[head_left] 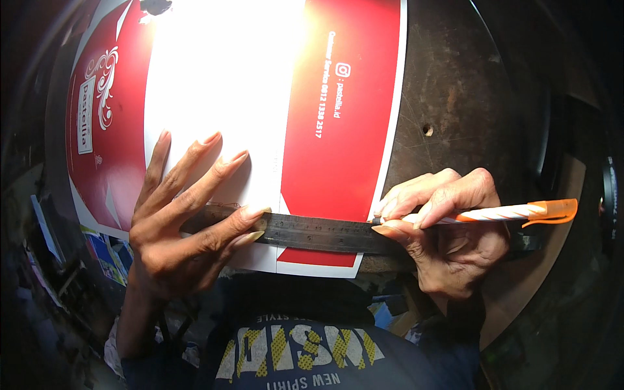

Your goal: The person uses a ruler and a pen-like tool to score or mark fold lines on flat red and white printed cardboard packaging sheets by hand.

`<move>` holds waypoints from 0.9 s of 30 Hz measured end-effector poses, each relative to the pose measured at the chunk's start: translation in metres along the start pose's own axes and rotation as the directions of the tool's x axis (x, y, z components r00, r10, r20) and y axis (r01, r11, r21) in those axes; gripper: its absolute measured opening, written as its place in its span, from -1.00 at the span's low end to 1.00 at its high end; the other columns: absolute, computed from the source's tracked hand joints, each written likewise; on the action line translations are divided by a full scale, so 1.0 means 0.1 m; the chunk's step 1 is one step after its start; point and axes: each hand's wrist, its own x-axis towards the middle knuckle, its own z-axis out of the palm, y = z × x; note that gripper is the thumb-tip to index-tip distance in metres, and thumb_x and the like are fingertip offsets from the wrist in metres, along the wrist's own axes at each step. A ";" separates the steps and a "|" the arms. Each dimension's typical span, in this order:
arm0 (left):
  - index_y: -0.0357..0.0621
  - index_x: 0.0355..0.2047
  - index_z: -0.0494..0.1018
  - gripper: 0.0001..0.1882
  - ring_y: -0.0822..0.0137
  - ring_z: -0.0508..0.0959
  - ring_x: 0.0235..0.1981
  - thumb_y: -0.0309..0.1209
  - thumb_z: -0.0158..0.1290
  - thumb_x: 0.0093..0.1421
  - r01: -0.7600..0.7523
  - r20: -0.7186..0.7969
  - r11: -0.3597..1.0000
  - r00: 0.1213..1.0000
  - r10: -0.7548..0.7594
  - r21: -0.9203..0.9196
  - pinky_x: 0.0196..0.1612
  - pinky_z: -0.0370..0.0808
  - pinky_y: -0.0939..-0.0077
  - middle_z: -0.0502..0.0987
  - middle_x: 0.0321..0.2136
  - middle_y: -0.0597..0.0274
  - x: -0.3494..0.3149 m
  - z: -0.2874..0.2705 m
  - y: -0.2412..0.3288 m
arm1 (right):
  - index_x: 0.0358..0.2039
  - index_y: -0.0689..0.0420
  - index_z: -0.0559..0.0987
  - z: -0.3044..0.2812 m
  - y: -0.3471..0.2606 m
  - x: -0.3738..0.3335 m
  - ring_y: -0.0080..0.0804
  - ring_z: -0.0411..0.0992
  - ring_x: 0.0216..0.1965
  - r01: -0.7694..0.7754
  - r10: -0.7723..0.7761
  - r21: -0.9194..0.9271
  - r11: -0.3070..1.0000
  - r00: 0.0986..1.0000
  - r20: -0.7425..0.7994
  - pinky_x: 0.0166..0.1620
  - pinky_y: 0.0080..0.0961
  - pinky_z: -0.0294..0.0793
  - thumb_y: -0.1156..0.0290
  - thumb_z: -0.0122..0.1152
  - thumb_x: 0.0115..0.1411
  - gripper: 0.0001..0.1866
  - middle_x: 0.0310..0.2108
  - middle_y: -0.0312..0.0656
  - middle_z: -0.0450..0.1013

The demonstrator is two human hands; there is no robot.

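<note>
A red and white printed sheet (pixel 338 175) of card lies before me, its middle washed out by bright light. Across its near part runs a dark metal ruler (pixel 318 233). My left hand (pixel 179 221) is open, fingers spread on the white part, with the thumb and forefinger pressing on the ruler. Pinched in my right hand (pixel 455 227) is a pen (pixel 497 214) with an orange and white striped barrel and an orange cap on its back end. Its tip is by the ruler's upper edge, at the sheet's right margin; the fingers partly hide it.
Under the sheet is a dark, scratched work surface (pixel 448 110) with a small hole (pixel 428 130). A brown board edge (pixel 539 260) curves along the right. Papers (pixel 107 257) and clutter lie lower down at the left. A dark object (pixel 156 6) touches the sheet's far edge.
</note>
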 end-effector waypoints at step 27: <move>0.32 -0.17 0.66 -0.76 -0.09 0.31 0.31 -0.23 0.29 0.12 0.006 0.057 1.000 0.998 -0.007 0.002 0.40 -0.03 -0.33 0.51 0.13 0.07 -0.07 -0.04 -0.06 | -0.33 0.23 0.40 0.07 -0.08 0.09 -0.32 0.55 -0.40 0.150 -0.115 -0.304 0.941 0.985 0.132 -0.30 -0.39 0.62 0.84 0.39 -0.04 -0.62 -0.45 -0.01 0.52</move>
